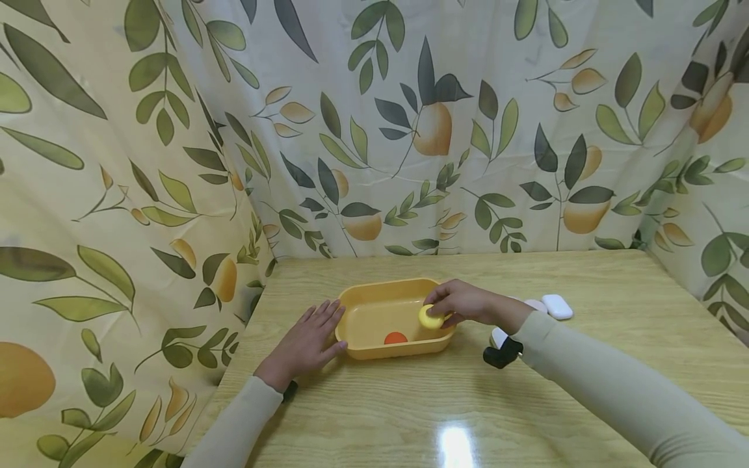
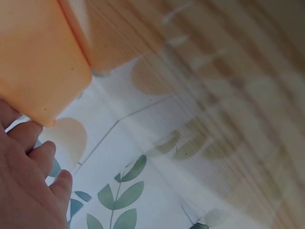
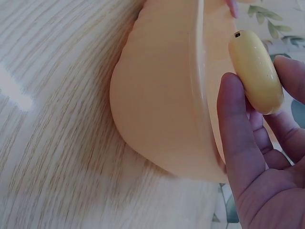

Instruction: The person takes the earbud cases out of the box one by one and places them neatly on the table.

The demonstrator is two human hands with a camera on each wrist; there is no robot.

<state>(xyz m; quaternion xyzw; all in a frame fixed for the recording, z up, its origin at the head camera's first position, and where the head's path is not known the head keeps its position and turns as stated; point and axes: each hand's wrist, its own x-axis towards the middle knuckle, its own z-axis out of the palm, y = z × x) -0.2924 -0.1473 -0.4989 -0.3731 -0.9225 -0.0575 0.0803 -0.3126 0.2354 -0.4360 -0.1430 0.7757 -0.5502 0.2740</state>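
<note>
In the head view, a shallow orange-yellow plastic basin (image 1: 365, 352) sits on the wooden table. My right hand (image 1: 468, 302) pinches a small rounded yellow case (image 1: 431, 317) between thumb and fingers above the basin's right end. Up close in the right wrist view, the yellow case (image 3: 257, 71) is smooth and glossy, with a small dark slot at its end. Inside the basin, near its front wall, lies a red-orange round object (image 1: 395, 338), partly hidden by the rim. With fingers extended, my left hand (image 1: 307, 341) rests against the basin's left edge.
Right of the basin lie a white rounded case (image 1: 557, 307) and a pale item, partly behind my right forearm. A black-and-white object (image 1: 502, 351) shows below that wrist. Leaf-and-fruit patterned curtains (image 1: 409, 130) border the table (image 1: 374, 416) at back and sides.
</note>
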